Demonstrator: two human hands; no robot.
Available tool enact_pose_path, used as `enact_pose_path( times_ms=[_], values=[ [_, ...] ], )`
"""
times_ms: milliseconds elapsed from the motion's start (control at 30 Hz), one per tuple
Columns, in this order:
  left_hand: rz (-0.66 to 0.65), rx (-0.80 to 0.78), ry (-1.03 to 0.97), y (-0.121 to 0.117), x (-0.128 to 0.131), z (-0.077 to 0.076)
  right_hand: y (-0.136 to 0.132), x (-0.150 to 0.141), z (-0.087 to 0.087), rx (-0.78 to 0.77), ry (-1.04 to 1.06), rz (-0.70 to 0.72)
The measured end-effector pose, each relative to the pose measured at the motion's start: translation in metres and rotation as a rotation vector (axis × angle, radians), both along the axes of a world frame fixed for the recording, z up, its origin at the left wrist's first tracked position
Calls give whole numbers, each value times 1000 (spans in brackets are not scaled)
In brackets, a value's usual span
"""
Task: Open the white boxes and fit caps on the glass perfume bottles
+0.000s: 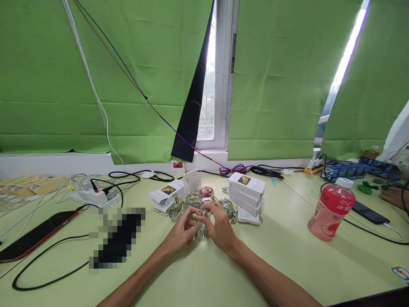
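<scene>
My left hand (183,228) and my right hand (221,227) meet at the top of a small clear glass bottle (202,231). The fingers of both are closed around its neck and hide what sits there. The bottle stands upright on the table, or just over it; I cannot tell which. Behind my hands are several glass bottles: a green-tinted one (176,208) on the left, another (228,209) on the right, and a reddish round one (206,193) at the back.
White boxes (168,190) lie left of the bottles, and more white boxes (246,187) are stacked to the right. A pink drink bottle (330,211) and a phone (370,212) are farther right. Power strip (92,196) and cables lie left. Another person's hand (393,196) shows far right.
</scene>
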State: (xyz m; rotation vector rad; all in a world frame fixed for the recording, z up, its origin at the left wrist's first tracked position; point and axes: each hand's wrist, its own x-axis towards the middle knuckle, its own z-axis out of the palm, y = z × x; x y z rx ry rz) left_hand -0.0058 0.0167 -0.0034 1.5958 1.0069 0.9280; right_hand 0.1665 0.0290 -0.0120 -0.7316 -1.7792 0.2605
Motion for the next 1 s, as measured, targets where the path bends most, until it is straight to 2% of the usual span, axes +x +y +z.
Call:
enact_pose_path(
  times_ms=[233,367,533,1000],
  values=[
    [7,3,4,-8,9,8,-1,-1,1,2,-4,12],
    [6,38,26,-7,9,6,-1,-1,1,2,-2,13],
    [23,113,61,-6,9,1,-2,-1,3,12,-1,12],
    [109,308,280,-9,12,6,-3,0,6,-6,-3,7]
  ],
)
